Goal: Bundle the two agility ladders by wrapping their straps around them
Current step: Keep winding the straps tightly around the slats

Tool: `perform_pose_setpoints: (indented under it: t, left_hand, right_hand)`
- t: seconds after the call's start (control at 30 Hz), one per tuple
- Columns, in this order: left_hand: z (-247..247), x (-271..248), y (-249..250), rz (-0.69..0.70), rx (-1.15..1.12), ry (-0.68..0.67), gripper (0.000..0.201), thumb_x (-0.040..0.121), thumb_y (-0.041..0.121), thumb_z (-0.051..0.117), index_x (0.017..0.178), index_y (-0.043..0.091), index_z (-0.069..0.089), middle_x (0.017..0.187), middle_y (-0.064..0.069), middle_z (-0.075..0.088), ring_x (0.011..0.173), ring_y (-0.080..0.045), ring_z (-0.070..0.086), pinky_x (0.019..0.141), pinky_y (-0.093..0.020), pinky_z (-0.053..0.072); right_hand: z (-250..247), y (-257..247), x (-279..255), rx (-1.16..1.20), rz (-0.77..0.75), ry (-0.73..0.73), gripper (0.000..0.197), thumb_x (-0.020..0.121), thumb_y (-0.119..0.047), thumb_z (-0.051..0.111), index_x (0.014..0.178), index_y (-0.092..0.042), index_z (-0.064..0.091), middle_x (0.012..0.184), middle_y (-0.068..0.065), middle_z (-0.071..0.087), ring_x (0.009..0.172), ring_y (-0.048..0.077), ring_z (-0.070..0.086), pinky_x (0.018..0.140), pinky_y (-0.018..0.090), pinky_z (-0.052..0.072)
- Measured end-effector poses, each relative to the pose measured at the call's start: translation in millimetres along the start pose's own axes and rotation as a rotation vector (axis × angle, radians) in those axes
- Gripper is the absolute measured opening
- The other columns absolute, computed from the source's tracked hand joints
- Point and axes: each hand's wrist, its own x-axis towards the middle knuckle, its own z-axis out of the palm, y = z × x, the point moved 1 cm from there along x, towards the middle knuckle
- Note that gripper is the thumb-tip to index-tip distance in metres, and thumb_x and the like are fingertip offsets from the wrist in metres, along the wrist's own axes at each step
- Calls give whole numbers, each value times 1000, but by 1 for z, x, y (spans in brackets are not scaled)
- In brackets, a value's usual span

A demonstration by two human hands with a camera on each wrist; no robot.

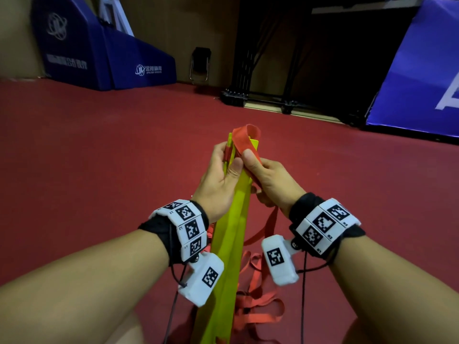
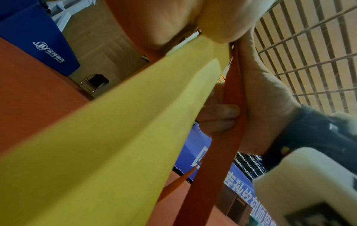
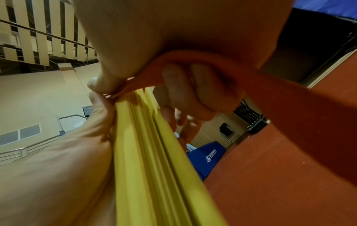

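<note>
Here, in the head view, a person holds a stack of yellow ladder rungs (image 1: 236,202) angled up and away over a red floor (image 1: 99,157). The left hand (image 1: 218,175) closes round the stack near its far end, thumb across the near face. The right hand (image 1: 268,180) pinches a red strap (image 1: 246,139) between thumb and forefinger just beside that grip; the strap loops over the tip of the stack. More strap (image 1: 258,311) lies in loose coils on the floor below the wrists. The judgement: wrapping has only begun, with one turn forming at the top. The next move seems to call for drawing the strap down and round the rungs while the left hand keeps them squared.

From the left wrist, the rungs (image 2: 115,137) run away from the palm as one broad yellow band, and the strap (image 2: 231,107) hangs along the right hand (image 2: 270,99), whose curled fingers (image 2: 220,116) press it.

From the right wrist, the edges of the rungs (image 3: 150,145) show as thin stacked layers. The strap (image 3: 270,94) curls round the right fingers (image 3: 193,85); the left hand (image 3: 77,145) clamps the stack from the other side.

Open floor lies all round the grip. A blue padded base (image 1: 104,53), a folding chair (image 1: 200,63) and a black rack (image 1: 268,70) stand well apart. The likely snag is the loose strap tangling underfoot.
</note>
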Motion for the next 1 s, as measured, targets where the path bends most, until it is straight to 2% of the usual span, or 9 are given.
perform_pose_setpoints:
  t: [0.27, 0.4, 0.47, 0.53, 0.67, 0.73, 0.83, 0.93, 1.0]
  left_hand:
    - [-6, 13, -12, -41, 25, 97, 68, 84, 78, 50, 131, 28, 51, 120, 4, 69, 114, -15, 66, 103, -51, 49]
    - [-17, 22, -21, -54, 10, 191, 62, 88, 74, 48, 129, 28, 56, 115, 3, 71, 110, -21, 68, 99, -54, 51]
    - [-20, 25, -22, -56, 8, 207, 64, 89, 71, 47, 129, 23, 58, 116, 5, 71, 112, -18, 67, 102, -53, 49]
    - [-18, 27, -20, -59, -14, 177, 61, 92, 66, 46, 128, 19, 60, 114, 6, 72, 111, -16, 67, 104, -53, 48]
    - [-15, 29, -21, -143, -97, 146, 63, 88, 67, 48, 127, 20, 58, 119, -1, 71, 117, -21, 65, 108, -51, 46]
    - [-13, 28, -21, -195, -130, 153, 53, 88, 65, 50, 118, 23, 57, 108, -2, 71, 106, -24, 67, 103, -52, 50]
    - [-11, 26, -20, -207, -181, 147, 36, 104, 45, 48, 112, 11, 56, 93, -3, 66, 90, -21, 62, 91, -47, 52]
    - [-13, 26, -18, -207, -194, 155, 34, 102, 45, 48, 109, 12, 57, 91, -2, 65, 88, -20, 62, 86, -42, 52]
    - [-16, 29, -22, -191, -165, 181, 28, 103, 43, 48, 105, 16, 57, 92, -1, 64, 90, -18, 60, 85, -38, 51]
  right_hand:
    - [7, 12, 14, 68, 14, -132, 61, 81, -75, 43, 84, -14, 49, 62, -3, 39, 44, 13, 29, 43, 22, 22]
    - [-6, 21, 23, 41, -15, -202, 47, 93, -54, 59, 82, -8, 65, 77, 10, 59, 48, 16, 35, 48, 26, 23]
    - [-14, 23, 25, 4, -30, -219, 35, 99, -36, 56, 84, -8, 71, 80, 6, 72, 50, 16, 39, 48, 25, 28]
    - [-19, 24, 29, -20, -61, -225, 30, 102, -23, 53, 84, -8, 72, 74, 8, 73, 52, 14, 43, 50, 23, 33]
    - [-24, 31, 37, -97, -174, -149, 32, 97, -33, 60, 69, -17, 65, 59, -2, 54, 59, 17, 45, 61, 30, 33]
    - [-25, 34, 39, -95, -213, -127, 31, 93, -37, 58, 70, -16, 60, 64, 0, 50, 65, 18, 44, 67, 34, 34]
    - [-22, 37, 41, -76, -227, -176, 27, 92, -35, 55, 79, -12, 59, 72, 6, 56, 70, 19, 51, 73, 33, 40]
    - [-21, 36, 40, 119, -149, -311, 23, 92, -27, 51, 86, -6, 55, 72, 9, 66, 61, 18, 60, 66, 26, 49]
    - [-21, 35, 39, 227, -85, -381, 24, 94, -29, 48, 89, -5, 51, 69, 14, 67, 53, 22, 55, 57, 25, 47]
